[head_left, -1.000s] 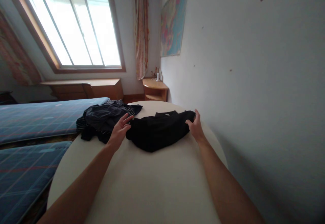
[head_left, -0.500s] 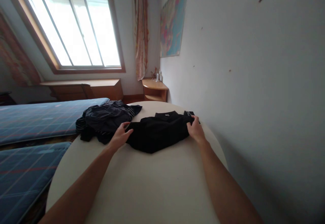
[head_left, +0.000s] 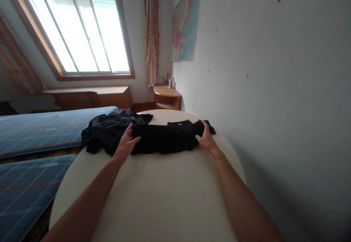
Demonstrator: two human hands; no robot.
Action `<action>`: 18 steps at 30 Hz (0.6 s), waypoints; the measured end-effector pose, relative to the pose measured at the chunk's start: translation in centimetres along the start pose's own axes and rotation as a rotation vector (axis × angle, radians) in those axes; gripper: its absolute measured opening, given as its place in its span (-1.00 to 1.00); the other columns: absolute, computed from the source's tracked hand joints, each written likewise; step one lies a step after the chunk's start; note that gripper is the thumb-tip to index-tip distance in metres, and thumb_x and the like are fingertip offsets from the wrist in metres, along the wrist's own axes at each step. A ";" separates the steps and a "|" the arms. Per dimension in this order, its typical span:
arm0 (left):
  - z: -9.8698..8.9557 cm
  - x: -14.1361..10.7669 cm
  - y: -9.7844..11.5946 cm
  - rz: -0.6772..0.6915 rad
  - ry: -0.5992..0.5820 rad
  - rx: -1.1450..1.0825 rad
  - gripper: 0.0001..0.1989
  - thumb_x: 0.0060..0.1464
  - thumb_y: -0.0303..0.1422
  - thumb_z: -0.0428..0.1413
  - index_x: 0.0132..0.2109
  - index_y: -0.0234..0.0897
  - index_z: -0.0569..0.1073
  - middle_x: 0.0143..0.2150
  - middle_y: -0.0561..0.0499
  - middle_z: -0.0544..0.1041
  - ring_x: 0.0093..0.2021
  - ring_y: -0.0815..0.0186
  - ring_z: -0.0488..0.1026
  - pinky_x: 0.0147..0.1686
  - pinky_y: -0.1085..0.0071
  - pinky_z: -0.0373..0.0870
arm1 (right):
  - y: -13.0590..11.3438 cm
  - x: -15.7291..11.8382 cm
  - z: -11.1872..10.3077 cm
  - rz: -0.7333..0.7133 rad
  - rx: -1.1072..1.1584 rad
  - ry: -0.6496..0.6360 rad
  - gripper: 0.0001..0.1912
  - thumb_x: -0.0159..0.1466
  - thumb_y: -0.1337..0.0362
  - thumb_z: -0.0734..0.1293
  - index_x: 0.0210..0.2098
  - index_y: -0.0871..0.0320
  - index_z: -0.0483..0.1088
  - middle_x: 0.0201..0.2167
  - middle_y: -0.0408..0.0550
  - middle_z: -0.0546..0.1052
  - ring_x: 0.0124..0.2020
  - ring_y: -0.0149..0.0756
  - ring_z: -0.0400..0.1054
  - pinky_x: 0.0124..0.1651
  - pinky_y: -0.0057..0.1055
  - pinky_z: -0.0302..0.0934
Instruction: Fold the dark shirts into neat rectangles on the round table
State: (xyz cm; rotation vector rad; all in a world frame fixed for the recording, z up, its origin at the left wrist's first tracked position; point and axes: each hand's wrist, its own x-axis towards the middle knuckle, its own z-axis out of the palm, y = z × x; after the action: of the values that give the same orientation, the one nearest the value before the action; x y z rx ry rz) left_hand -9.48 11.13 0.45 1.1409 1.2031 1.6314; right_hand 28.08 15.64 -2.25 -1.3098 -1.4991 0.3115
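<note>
A black shirt lies folded into a wide band across the round table, its neckline with a small pale label showing at the far side. My left hand is at the band's left end, thumb toward the front and fingers behind the cloth. At the opposite end my right hand grips the fabric between thumb and fingers. Part of a sleeve sticks out beyond the right hand. Just behind my left hand sits a heap of dark clothes, some with white stripes.
The cream round table stands close to the white wall on the right. Two blue plaid mattresses lie to the left. Beyond are a wooden desk under the window and a corner shelf holding small items.
The shirt's near edge has moved away from me and now runs straighter, making a narrower band. My left hand has shifted left and up, my right hand slightly left.
</note>
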 end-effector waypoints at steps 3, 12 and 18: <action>-0.4 0.4 -1.4 -0.017 0.020 0.184 -0.10 -0.29 -0.66 0.28 0.28 -0.19 0.32 0.13 -0.16 0.48 0.23 0.09 0.35 0.11 0.31 0.36 | 0.4 -0.2 0.1 0.190 -0.185 -0.028 -0.10 0.00 0.19 0.43 0.30 0.13 0.12 -0.08 0.17 0.54 -0.05 0.11 0.46 0.07 0.04 0.26; -1.4 0.8 -2.6 0.066 -0.052 0.368 -0.36 -0.29 -0.62 0.27 0.05 -0.25 0.52 -0.12 -0.06 0.59 -0.09 0.20 0.55 0.10 0.30 0.37 | -0.2 -0.3 0.3 0.168 -0.365 -0.057 -0.38 0.17 0.25 0.30 0.22 0.18 0.19 -0.36 0.08 0.55 -0.35 0.02 0.49 -0.17 -0.11 0.30; -0.9 0.2 -0.5 0.076 0.046 0.401 -0.49 -0.13 -0.50 0.26 0.05 -0.26 0.50 -0.39 0.02 0.57 -0.42 0.27 0.51 -0.35 0.43 0.45 | 0.1 0.5 -0.3 0.075 -0.085 0.200 -0.68 0.26 0.11 0.21 -0.09 0.15 0.36 -0.39 -0.01 0.51 -0.46 -0.19 0.40 -0.23 -0.20 0.33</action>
State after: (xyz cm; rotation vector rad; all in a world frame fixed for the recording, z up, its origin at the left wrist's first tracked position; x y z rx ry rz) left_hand -10.38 11.22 -0.09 1.4145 1.5817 1.5173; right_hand 28.44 15.95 -1.92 -1.4233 -1.3091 0.1606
